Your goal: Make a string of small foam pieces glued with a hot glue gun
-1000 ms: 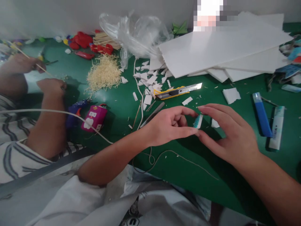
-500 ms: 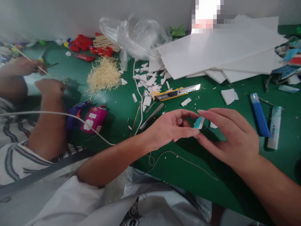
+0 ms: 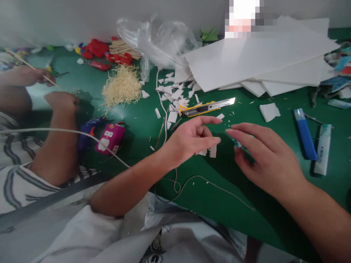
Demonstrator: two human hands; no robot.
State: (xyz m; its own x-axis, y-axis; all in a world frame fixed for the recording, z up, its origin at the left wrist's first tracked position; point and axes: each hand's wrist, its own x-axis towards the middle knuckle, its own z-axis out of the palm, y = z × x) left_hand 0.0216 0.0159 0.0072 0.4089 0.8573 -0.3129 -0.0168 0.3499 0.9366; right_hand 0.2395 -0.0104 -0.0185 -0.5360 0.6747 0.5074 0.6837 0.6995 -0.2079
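My left hand (image 3: 189,140) is off to the left with thumb and forefinger apart and nothing between them. Between the thumb and fingers of my right hand (image 3: 270,157) sits a small white block with teal stripes (image 3: 237,144), mostly hidden by the fingers. Pale scraps (image 3: 212,151) lie on the table just under my left thumb. Beyond both hands rests a yellow utility knife (image 3: 207,108), its blade out and pointing right. A square white foam piece (image 3: 270,111) lies past my right hand.
White foam sheets (image 3: 255,58) are stacked at the back right, beside a clear plastic bag (image 3: 170,44). Foam scraps, wood shavings (image 3: 122,86) and a pink power adapter (image 3: 110,138) are leftward. A blue-handled tool (image 3: 305,135) lies right. A co-worker's hands (image 3: 61,100) hold a stick.
My left hand has let go of the striped block and drawn back left, its fingers opening. The block is now in my right hand alone, lower and turned among the fingers.
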